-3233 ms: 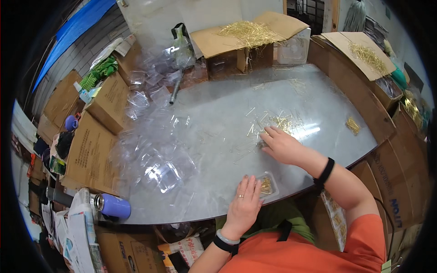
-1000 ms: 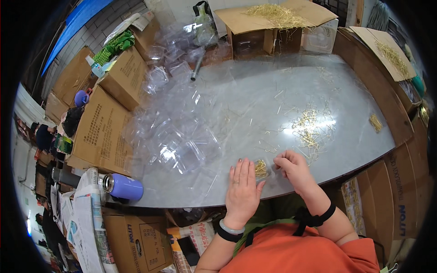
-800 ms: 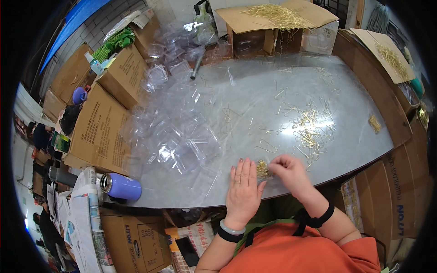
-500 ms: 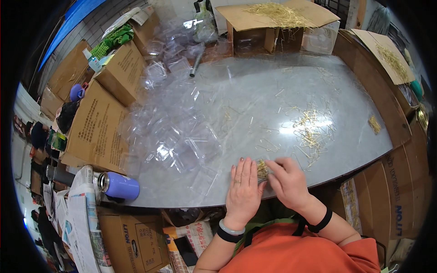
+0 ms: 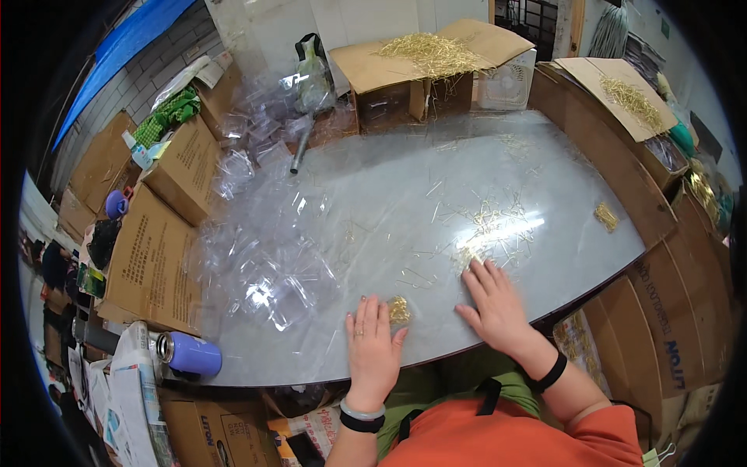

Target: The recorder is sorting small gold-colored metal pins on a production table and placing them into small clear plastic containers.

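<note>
My left hand (image 5: pixel 372 350) lies flat near the table's front edge, fingers stretched out and holding nothing. Just right of its fingertips sits a small clump of gold wire hooks (image 5: pixel 399 311) on the grey tabletop (image 5: pixel 366 187). My right hand (image 5: pixel 496 310) is open and palm down, its fingertips at the near end of a loose scatter of gold wire hooks (image 5: pixel 498 218). A few single hooks (image 5: pixel 416 276) lie between the two hands. Whether the left thumb or fingers touch the clump is hard to make out.
Clear plastic boxes (image 5: pixel 272 265) spread over the table's left side, with a dark tube (image 5: pixel 301 148) beyond them. A purple flask (image 5: pixel 191 354) stands at the left front. Cardboard boxes (image 5: pixel 156 257) line the edges. Another hook bundle (image 5: pixel 605 217) lies at the right.
My right hand has left the gold clump beside my left hand and moved right, its fingers spreading open towards the scattered hooks. The whole view has shifted.
</note>
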Available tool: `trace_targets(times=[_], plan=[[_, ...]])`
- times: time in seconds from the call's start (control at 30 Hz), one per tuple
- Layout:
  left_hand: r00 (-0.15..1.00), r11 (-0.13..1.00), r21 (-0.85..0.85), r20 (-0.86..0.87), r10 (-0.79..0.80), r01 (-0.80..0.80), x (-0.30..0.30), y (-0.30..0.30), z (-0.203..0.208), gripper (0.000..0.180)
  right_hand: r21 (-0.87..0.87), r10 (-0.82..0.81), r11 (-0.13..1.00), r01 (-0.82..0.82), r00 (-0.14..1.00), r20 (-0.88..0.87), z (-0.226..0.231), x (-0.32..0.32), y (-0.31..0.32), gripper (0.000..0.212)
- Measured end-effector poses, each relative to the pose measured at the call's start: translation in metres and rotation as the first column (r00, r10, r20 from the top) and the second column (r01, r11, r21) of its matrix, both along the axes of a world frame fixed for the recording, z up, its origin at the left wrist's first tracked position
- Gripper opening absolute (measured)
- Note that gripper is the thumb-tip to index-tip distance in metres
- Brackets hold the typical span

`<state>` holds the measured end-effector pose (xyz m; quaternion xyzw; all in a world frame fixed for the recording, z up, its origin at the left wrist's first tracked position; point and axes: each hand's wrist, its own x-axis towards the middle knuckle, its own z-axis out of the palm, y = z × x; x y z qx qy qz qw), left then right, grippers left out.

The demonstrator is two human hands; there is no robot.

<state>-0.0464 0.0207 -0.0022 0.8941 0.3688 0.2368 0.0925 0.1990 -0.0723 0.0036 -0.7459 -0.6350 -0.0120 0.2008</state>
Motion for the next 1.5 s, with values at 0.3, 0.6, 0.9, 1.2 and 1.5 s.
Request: trace_targets(times=[0.3,0.6,0.9,1.2,1.5], plan=[[0.983,0.986,0.144,0.151,-0.099,0.077,0.014,-0.028,0.005,0.054,-0.034,0.003,0.999,0.0,0.995,0.102,-0.006,0.032,0.013,0.07],[0.991,0.992,0.002,0.036,-0.129,0.129,0.045,-0.04,-0.002,0.058,0.036,0.218,0.975,-0.219,0.976,0.023,-0.001,0.016,0.003,0.056],[0.983,0.987,-0.021,-0.079,-0.163,0.162,0.052,-0.031,0.002,0.065,0.176,0.295,0.945,-0.277,0.951,-0.09,-0.002,0.017,0.006,0.036],[0.981,0.984,-0.038,-0.068,-0.179,0.177,0.052,-0.029,0.004,0.068,0.21,0.367,0.924,-0.321,0.898,-0.243,-0.006,0.018,0.007,0.032],[0.978,0.969,-0.131,0.004,-0.209,0.208,0.049,-0.018,0.007,0.082,0.197,0.094,0.977,-0.079,0.993,-0.07,0.026,0.027,-0.034,0.048]])
